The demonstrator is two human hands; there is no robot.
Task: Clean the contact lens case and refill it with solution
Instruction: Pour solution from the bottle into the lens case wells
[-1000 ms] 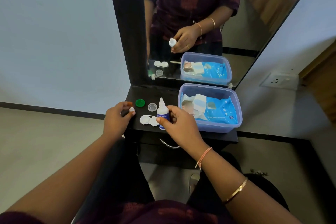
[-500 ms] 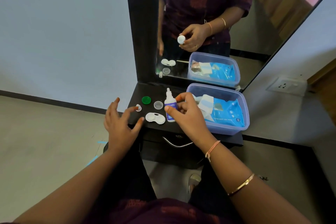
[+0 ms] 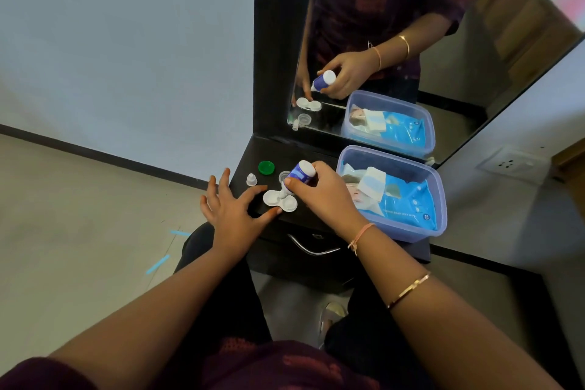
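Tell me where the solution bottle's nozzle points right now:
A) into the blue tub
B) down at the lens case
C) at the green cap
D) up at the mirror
B: the right hand holds the solution bottle tipped over, its nozzle down at the lens case.

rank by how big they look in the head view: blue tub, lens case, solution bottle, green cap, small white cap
1. blue tub
2. lens case and solution bottle: look alike, the bottle partly hidden by the right hand
3. green cap
4. small white cap
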